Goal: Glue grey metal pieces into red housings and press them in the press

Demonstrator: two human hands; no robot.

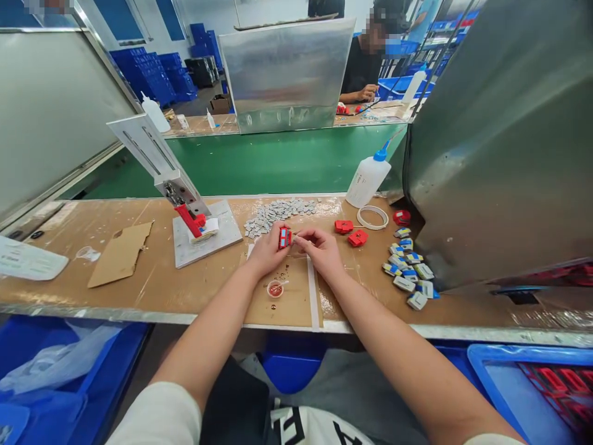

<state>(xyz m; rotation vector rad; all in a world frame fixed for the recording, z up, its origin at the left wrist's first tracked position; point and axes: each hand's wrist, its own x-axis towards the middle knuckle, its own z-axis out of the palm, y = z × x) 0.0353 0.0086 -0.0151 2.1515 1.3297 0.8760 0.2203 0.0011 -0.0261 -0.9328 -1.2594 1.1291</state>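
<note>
My left hand (266, 250) grips a small red plastic part (284, 237) over the middle of the workbench. My right hand (319, 248) meets it from the right, fingertips pinched at the part's side; a tiny piece may be between them, too small to tell. Just beyond lies a heap of small grey metal pieces (277, 213). Two more red parts (351, 232) lie to the right of my hands. A small cap with red liquid (275, 288) sits near my left wrist.
A hand press jig with a red lever (192, 221) stands at left on a grey plate. A squeeze bottle (367, 177), a tape ring (372, 217) and several blue-white-yellow components (407, 267) lie at right. A person works across the green belt (278, 162).
</note>
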